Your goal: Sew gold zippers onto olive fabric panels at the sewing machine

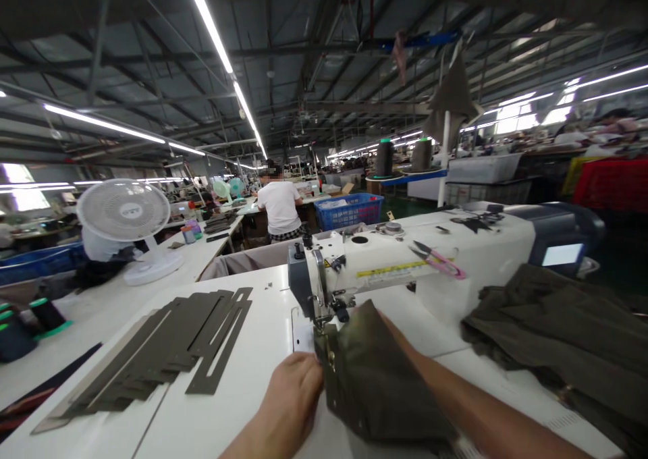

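Note:
A dark olive cloth piece (385, 378) lies under the needle area of a white sewing machine (389, 263). My left hand (296, 388) is at the cloth's left edge, just in front of the needle, its fingers curled against that edge. The cloth covers most of my right hand (379, 317), which reaches behind it near the machine head; its fingers are hidden. To the left, flat olive cut pieces (177, 331) lie overlapping in a fanned stack. More olive fabric (561, 344) is heaped on the right of the table.
Pink-handled scissors (440, 260) rest on the machine arm. A white fan (126, 216) and thread cones (48, 314) stand at left. Beyond the machine are a blue basket (349, 210) and a person in a white shirt (279, 206). Two dark cones (385, 158) stand behind.

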### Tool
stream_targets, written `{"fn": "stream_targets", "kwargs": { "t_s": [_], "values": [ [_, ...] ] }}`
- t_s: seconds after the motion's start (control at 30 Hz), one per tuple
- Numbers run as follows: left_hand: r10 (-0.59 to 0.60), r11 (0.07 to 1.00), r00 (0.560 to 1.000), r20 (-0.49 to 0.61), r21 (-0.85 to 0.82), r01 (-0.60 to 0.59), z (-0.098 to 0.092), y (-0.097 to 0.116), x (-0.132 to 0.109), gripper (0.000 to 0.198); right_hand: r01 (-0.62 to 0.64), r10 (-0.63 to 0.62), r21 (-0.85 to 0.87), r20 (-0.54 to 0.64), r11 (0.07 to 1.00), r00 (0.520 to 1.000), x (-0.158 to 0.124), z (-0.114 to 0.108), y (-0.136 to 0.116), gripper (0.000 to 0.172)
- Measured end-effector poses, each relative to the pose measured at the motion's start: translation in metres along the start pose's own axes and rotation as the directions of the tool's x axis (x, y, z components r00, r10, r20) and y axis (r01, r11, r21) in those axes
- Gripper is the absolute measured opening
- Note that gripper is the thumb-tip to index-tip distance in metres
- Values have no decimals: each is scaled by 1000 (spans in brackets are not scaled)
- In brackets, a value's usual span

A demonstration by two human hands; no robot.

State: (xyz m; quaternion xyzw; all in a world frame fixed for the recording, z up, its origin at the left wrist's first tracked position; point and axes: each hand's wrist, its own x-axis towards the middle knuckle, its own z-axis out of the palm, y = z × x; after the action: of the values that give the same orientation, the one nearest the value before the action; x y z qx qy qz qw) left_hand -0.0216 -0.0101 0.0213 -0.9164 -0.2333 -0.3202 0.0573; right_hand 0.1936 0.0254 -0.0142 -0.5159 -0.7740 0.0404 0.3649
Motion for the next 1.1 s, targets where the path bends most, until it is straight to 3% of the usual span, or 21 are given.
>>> {"fn": "stream_targets", "kwargs": {
  "t_s": [0.13, 0.23, 0.33, 0.4, 0.6, 0.7, 0.77, 0.87, 0.93, 1.03, 1.1],
  "values": [
    [88, 996, 994, 70, 0, -88, 14, -5, -23, 25, -104, 102, 35, 42, 994, 994, 27, -4, 58, 24],
    [-11, 997, 999, 51, -73, 14, 14, -8, -18, 24, -184, 181, 83, 50, 979, 982, 32, -8, 68, 37],
    [-230, 971, 964, 137, -36, 237, 13, -6, -1, 28, -283, 280, 84, 41, 956, 959, 29, -14, 60, 56],
    [-292, 956, 936, 197, 31, 292, 16, -5, 7, 27, -315, 313, 50, 48, 948, 949, 26, -17, 55, 56],
    [-289, 955, 917, 274, 144, 258, 22, -4, 4, 29, -292, 298, -104, 47, 951, 953, 17, -14, 45, 22],
    [-270, 961, 915, 300, 143, 237, 16, -6, 3, 34, -288, 295, -158, 19, 944, 955, 17, -14, 35, 20],
    [-267, 962, 912, 311, 145, 232, 14, -6, 6, 34, -290, 310, -283, 28, 914, 950, 20, -15, 28, 17],
    [-274, 959, 911, 308, 162, 234, 12, -4, 10, 30, -231, 323, -495, 107, 838, 940, 26, -17, 24, 18],
    [-279, 957, 911, 304, 170, 236, 13, -3, 11, 29, -181, 311, -544, 156, 819, 938, 29, -18, 24, 18],
    [-307, 948, 908, 285, 179, 265, 14, 0, 8, 28, -105, 251, -575, 180, 811, 951, 29, -20, 14, 11],
    [-333, 940, 905, 265, 175, 294, 15, 1, 4, 27, 13, 108, -536, 193, 844, 975, 25, -17, 0, 12]
  ]
}}
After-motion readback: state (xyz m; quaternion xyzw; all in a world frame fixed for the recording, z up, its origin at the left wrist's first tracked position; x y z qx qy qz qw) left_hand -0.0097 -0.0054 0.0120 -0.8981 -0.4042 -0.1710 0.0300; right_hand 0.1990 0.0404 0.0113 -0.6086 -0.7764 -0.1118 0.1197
